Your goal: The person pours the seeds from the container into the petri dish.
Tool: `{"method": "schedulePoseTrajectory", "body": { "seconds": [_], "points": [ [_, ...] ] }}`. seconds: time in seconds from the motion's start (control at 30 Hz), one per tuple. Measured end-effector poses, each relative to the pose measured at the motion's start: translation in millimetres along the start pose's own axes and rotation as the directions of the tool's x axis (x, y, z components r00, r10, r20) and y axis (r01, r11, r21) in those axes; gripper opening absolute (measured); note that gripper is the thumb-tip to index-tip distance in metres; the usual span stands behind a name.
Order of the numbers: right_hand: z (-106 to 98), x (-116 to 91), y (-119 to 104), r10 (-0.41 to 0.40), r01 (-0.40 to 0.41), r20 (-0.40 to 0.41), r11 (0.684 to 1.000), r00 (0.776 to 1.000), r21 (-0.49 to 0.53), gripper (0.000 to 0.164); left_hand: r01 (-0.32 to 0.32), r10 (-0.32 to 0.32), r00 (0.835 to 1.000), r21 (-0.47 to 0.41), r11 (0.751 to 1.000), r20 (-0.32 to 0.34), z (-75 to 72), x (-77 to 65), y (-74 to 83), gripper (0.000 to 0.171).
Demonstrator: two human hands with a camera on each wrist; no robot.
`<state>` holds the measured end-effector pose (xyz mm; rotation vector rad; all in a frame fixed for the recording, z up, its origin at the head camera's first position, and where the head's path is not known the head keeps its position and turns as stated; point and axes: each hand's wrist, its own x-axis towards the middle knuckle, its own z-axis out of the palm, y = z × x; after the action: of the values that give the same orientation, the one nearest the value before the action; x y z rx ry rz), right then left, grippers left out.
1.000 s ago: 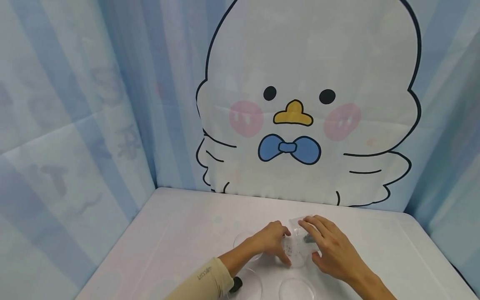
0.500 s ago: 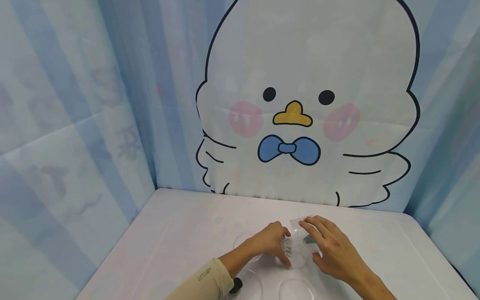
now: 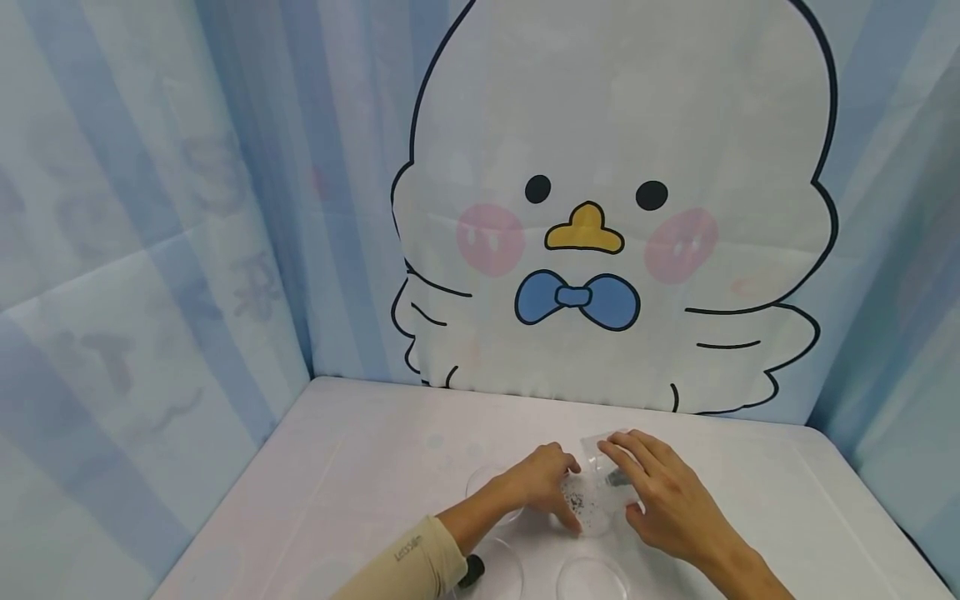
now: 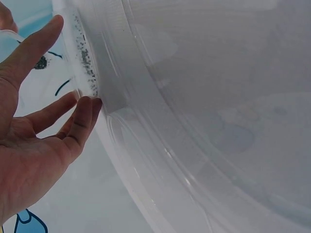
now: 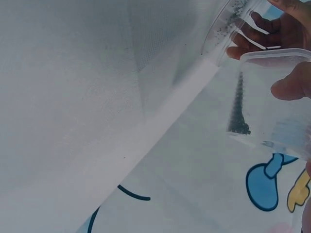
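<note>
A shallow clear round dish [image 3: 596, 521] lies on the white table with dark specks [image 3: 576, 502] scattered in it. My left hand [image 3: 538, 479] holds the dish from the left, thumb and fingers spread around its rim. In the left wrist view, the fingertips are right at the edge of the dish [image 4: 80, 53]. My right hand [image 3: 675, 504] grips a clear plastic box [image 5: 267, 92] from the right, tilted close over the dish. Dark grains [image 5: 238, 114] are heaped along one inner side of the box.
Other clear round dishes stand nearby: one [image 3: 474, 482] partly behind my left wrist, one [image 3: 517, 567] beside a black object [image 3: 472, 571] near my sleeve, and another [image 3: 592, 562] at the front. A printed curtain [image 3: 585, 358] rises behind the table's back edge.
More dark specks show in the dish than a second ago. Both hands have stayed almost in place.
</note>
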<state>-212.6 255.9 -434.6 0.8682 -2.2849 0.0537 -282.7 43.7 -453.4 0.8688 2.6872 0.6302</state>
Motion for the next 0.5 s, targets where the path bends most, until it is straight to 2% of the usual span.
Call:
{"method": "schedulePoseTrajectory", "body": {
  "seconds": [0.5],
  "points": [
    [1.4, 0.5, -1.8, 0.012, -0.012, 0.038, 1.0, 0.999, -0.009, 0.091, -0.006, 0.006, 1.0, -0.005, 1.0, -0.011, -1.9, -3.7, 0.0, 0.074]
  ]
}}
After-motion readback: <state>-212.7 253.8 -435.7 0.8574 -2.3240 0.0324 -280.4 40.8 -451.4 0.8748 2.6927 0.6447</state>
